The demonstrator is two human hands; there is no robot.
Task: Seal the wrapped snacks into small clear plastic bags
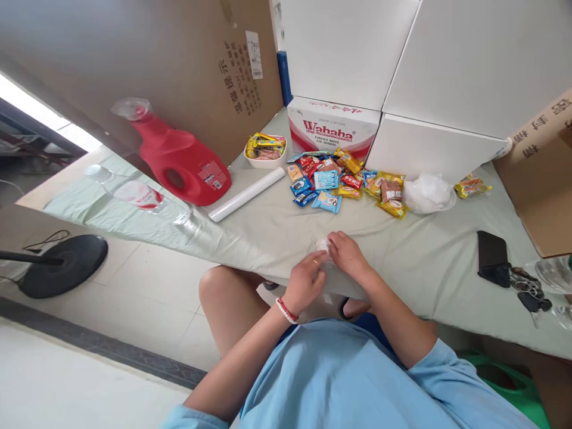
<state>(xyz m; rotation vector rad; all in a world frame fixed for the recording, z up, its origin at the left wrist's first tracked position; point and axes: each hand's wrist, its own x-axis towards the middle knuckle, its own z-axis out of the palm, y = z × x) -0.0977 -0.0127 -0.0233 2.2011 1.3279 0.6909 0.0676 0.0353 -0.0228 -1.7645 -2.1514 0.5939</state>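
Observation:
At the front edge of the cloth-covered table, a small piece of crinkled clear plastic [322,244] sits between my hands; it looks like a thin bag, though its full shape is hidden. My right hand [346,253] pinches it from the right with curled fingers. From the left, my left hand [306,279] has its fingertips closed against the same plastic. Beyond them lies a pile of wrapped snacks [326,180] in red, blue and yellow packets. A crumpled white plastic bag [429,193] rests right of the pile.
A white bowl [267,159] of snacks and a white roll [247,195] lie left of the pile. Further left are a red jug [183,158] and a water bottle [134,193]. A Wahaha box [333,131] stands behind. A black phone-like object [493,257] and keys [529,289] lie right.

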